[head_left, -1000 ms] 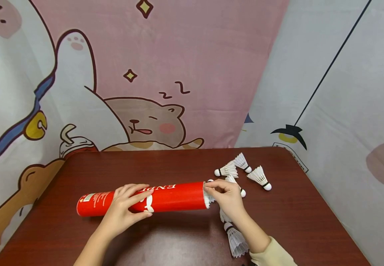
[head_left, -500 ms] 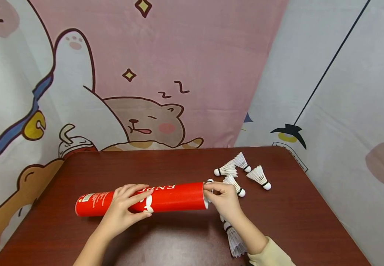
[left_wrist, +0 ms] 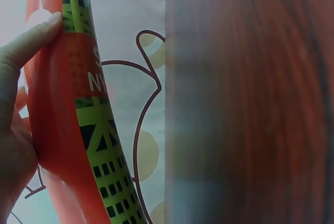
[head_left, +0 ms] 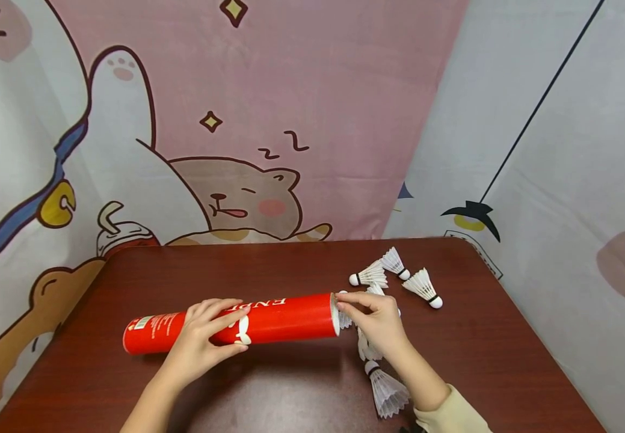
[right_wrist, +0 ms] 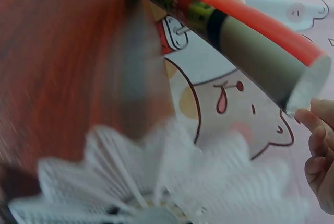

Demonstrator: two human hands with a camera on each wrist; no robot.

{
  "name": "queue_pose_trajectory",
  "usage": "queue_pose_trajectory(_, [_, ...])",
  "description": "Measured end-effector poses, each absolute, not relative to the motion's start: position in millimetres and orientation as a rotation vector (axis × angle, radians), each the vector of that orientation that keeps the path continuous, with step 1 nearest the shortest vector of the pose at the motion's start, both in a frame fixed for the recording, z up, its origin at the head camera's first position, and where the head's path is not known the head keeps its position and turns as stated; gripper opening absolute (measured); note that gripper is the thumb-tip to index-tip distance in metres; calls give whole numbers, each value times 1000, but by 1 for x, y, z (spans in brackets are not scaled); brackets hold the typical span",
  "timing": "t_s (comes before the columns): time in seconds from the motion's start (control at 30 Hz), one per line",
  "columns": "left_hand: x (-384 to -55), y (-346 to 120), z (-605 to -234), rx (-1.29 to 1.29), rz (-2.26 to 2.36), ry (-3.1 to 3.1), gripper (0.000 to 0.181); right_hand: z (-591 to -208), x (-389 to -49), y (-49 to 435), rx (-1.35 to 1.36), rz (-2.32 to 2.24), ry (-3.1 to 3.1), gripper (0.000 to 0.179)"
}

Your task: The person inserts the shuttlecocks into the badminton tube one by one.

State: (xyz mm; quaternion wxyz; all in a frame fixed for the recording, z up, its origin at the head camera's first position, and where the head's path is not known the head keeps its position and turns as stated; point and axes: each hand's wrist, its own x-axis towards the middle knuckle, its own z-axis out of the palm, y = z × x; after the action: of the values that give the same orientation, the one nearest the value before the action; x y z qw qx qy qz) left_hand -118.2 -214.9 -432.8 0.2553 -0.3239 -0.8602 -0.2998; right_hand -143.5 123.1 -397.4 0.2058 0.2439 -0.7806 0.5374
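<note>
from where i stand, i see a person at a dark brown table (head_left: 269, 270), with a long red tube (head_left: 296, 319) lying across in front of them, its open end pointing to the person's right. the left hand (head_left: 201, 331) holds this tube around its middle, with the thumb on the near side and the fingers spread over the top. in the left wrist view, a green band (left_wrist: 96, 109) with dark pattern runs along the tube. the right hand (head_left: 379, 319) is at the open end; its thumb and forefinger are at the rim and its other fingers are bent. whether it pinches the rim, i cannot tell. close to this hand are several white shuttlecocks: one (head_left: 346, 316) is just behind the tube's mouth, one (head_left: 376, 290) is partly hidden by the hand, one (head_left: 367, 349) is below it, and another (head_left: 387, 391) lies nearer to the person, its cork pointing away. farther back there is a group of three, of which two (head_left: 372, 275) (head_left: 393, 261) seem to touch, and the third (head_left: 421, 287) lies to the right. behind the table hangs a cloth (head_left: 344, 120) with cartoon animals.
</note>
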Motion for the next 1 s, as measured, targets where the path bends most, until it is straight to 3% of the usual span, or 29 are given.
queue_pose_trajectory(0.23, [-118, -215, -433, -870, -809, -2339, 68, -377, -145, 141, 666, 1398, -2127, 17])
queue_pose_trajectory(0.6, [-120, -215, -434, -876, -810, -2328, 67, -387, -172, 175, 463, 1418, -2202, 16])
queue_pose_trajectory(0.83, [-119, -215, -433, -876, -812, -2326, 66, -430, -215, 205, 406, 1338, -2242, 16])
queue_pose_trajectory(1.0, [-119, -215, -433, -875, -810, -2329, 67, -441, -228, 215, 375, 1294, -2302, 18])
